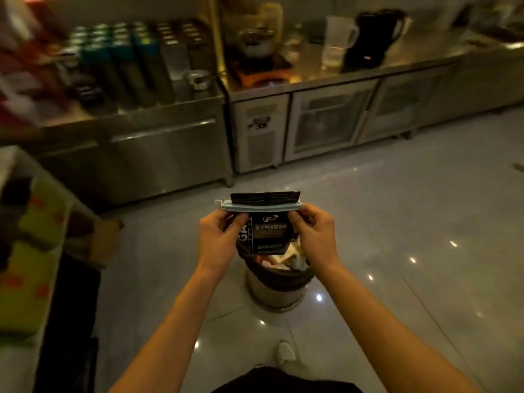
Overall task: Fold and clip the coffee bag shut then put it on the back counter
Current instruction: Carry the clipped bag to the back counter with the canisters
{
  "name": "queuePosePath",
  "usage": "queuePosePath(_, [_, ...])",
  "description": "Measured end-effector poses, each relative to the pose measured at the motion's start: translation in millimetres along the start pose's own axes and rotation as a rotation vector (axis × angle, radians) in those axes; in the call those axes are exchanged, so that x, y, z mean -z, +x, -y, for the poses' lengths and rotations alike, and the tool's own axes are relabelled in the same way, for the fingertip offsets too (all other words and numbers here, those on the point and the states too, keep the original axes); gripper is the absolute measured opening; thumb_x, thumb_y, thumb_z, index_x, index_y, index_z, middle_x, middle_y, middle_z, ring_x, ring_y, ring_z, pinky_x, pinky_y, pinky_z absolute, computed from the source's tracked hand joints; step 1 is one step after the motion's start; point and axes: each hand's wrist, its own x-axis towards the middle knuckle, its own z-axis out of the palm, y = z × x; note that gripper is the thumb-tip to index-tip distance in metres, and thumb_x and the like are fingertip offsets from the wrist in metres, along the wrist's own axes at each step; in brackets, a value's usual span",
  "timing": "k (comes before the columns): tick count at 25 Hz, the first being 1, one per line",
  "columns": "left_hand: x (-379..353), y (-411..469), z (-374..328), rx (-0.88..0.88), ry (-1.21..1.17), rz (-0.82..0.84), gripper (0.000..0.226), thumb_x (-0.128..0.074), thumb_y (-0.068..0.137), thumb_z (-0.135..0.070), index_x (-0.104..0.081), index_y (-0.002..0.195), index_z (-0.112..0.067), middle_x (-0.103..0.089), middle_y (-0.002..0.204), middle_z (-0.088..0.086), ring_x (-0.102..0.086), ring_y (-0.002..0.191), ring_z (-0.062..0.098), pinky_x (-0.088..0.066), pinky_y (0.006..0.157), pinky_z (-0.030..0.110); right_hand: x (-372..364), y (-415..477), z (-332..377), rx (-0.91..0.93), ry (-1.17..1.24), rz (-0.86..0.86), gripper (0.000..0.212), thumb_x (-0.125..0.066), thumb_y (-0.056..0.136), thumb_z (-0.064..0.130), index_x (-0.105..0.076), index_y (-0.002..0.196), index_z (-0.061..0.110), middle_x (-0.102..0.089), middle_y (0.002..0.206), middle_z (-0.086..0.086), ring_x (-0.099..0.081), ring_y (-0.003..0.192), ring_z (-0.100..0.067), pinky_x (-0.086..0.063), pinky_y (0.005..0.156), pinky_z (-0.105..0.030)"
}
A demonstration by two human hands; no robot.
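A black coffee bag [268, 234] with white print is held upright in front of me, its top folded over. A pale blue clip [261, 207] runs across the fold from side to side. My left hand [219, 239] grips the bag's left side just under the clip's left end. On the opposite side, my right hand [313, 232] pinches the bag at the clip's right end. The steel back counter [312, 78] stretches across the room ahead, beyond a strip of floor.
A lined waste bin [279, 282] stands on the grey tiled floor right below the bag. On the counter are a metal bowl [256, 42], a clear jug [337, 42], a black kettle [374, 38] and rows of cans [119, 61]. A shelf with green items [31, 251] is at my left.
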Motion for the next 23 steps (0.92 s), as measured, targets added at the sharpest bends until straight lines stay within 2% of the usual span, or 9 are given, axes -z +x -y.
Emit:
queuePosePath(3, [28.2,13.3,6.2,0.023,0.008,-0.162,0.02,-0.064,0.088,-0.006,-0.068,0.1,-0.021,-0.072,0.095,-0.009,-0.071,0.092,0.003,-0.054,0.075,0.015,-37.4,35.1,1.9,-0.011,0.033,0.174,0.016,-0.058,0.093,0.011,-0.069,0.098,0.021,-0.073,0.098,-0.003,-0.07,0.094,-0.012,-0.058,0.077,-0.024])
queuePosePath(7, [61.1,29.1,18.3,0.078,0.036,-0.347,0.014,-0.065,0.088,-0.012,-0.071,0.1,-0.017,-0.075,0.096,-0.003,-0.072,0.092,0.011,-0.057,0.077,0.022,-84.8,74.6,-3.5,-0.044,0.041,0.333,0.016,-0.059,0.093,0.014,-0.07,0.104,0.013,-0.074,0.102,-0.006,-0.071,0.097,-0.016,-0.059,0.082,-0.033])
queuePosePath(10, [88.7,46.5,31.9,0.111,0.094,-0.437,0.012,-0.067,0.087,-0.016,-0.071,0.098,-0.015,-0.075,0.095,-0.001,-0.072,0.091,0.013,-0.059,0.08,0.03,-122.0,96.4,-12.6,-0.054,0.041,0.408,0.016,-0.058,0.093,0.012,-0.07,0.103,0.016,-0.073,0.102,-0.002,-0.07,0.096,-0.01,-0.058,0.079,-0.023])
queuePosePath(12, [114.8,65.7,43.7,0.122,0.102,-0.489,0.01,-0.068,0.085,-0.018,-0.07,0.095,-0.019,-0.075,0.093,-0.001,-0.073,0.088,0.011,-0.059,0.078,0.029,-157.7,115.0,-20.1,-0.044,0.031,0.457,0.017,-0.058,0.093,0.01,-0.07,0.103,0.016,-0.073,0.1,0.0,-0.07,0.093,-0.007,-0.057,0.075,-0.018])
queuePosePath(14, [143.6,88.6,56.0,0.134,0.079,-0.518,0.011,-0.067,0.085,-0.017,-0.07,0.094,-0.023,-0.074,0.093,-0.005,-0.072,0.088,0.007,-0.057,0.076,0.023,-196.9,135.7,-29.1,-0.052,0.009,0.492,0.016,-0.058,0.093,0.008,-0.07,0.101,0.017,-0.073,0.098,0.0,-0.07,0.091,-0.006,-0.056,0.073,-0.017])
queuePosePath(19, [239.8,168.4,83.4,0.18,0.041,-0.58,0.017,-0.066,0.087,-0.011,-0.068,0.097,-0.025,-0.073,0.095,-0.007,-0.071,0.093,0.006,-0.057,0.079,0.02,-322.3,197.2,-37.4,-0.052,-0.007,0.514,0.015,-0.059,0.092,0.006,-0.072,0.098,0.012,-0.074,0.096,-0.002,-0.07,0.09,-0.01,-0.057,0.073,-0.022])
queuePosePath(23, [320.7,248.1,93.0,0.158,0.071,-0.536,0.02,-0.065,0.087,-0.013,-0.066,0.103,-0.025,-0.071,0.098,-0.011,-0.069,0.095,0.001,-0.056,0.081,0.019,-411.6,248.3,-34.9,-0.059,-0.026,0.504,0.016,-0.059,0.093,0.011,-0.072,0.102,0.013,-0.074,0.102,-0.004,-0.07,0.097,-0.014,-0.059,0.08,-0.027])
